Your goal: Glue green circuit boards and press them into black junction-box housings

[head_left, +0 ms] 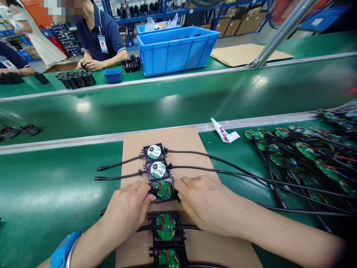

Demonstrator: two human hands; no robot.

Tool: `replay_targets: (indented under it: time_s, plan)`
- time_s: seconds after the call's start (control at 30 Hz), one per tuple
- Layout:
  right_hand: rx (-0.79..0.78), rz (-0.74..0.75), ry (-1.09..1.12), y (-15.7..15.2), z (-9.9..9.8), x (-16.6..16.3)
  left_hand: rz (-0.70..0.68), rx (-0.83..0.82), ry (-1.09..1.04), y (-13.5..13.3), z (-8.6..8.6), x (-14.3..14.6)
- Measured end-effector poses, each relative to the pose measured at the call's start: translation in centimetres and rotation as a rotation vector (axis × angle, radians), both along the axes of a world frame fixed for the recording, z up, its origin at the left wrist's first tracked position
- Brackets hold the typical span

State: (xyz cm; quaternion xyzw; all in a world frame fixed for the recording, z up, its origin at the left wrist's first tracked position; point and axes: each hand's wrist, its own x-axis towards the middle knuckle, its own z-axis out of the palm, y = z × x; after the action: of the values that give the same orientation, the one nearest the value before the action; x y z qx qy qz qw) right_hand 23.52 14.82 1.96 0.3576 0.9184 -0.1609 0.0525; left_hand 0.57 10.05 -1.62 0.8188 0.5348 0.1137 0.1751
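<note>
My left hand (129,204) pinches the left edge of a square black plastic housing (153,199) with a round green circuit board (164,189) and red and blue wires in it. My right hand (199,197) grips the same housing at its right edge, with its fingertips partly hidden. Just beyond are two joined housings whose circuit boards (158,169) show white patches, with black cables (195,152) running out left and right. Nearer to me, two more housings hold green circuit boards (166,226). All of them rest on a brown cardboard sheet (178,137).
A heap of wired circuit boards (306,149) lies at right on the green table (69,186). A white tube (221,131) lies near the rail. Across the conveyor belt (125,102) are a large blue bin (178,52), black cylinders (75,79) and a co-worker (103,37).
</note>
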Motion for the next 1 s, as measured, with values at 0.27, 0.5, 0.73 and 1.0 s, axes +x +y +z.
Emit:
replay_targets:
  time_s: [0.27, 0.5, 0.73, 1.0]
  plan:
    - [-0.067, 0.059, 0.117, 0.4, -0.1, -0.4, 0.062, -0.158, -0.173, 0.3, 0.8, -0.8]
    - [-0.072, 0.051, 0.214, -0.1, -1.2, -0.4, 0.060, -0.232, -0.032, 0.3, 1.4, 0.7]
    - [-0.050, 0.033, 0.176, -0.5, -1.7, -0.5, -0.063, -0.144, 0.371, 0.8, 1.2, 1.4]
    - [-0.008, 0.015, 0.133, -1.2, -1.3, -1.0, -0.050, 0.001, 0.522, 0.7, 2.2, 3.1]
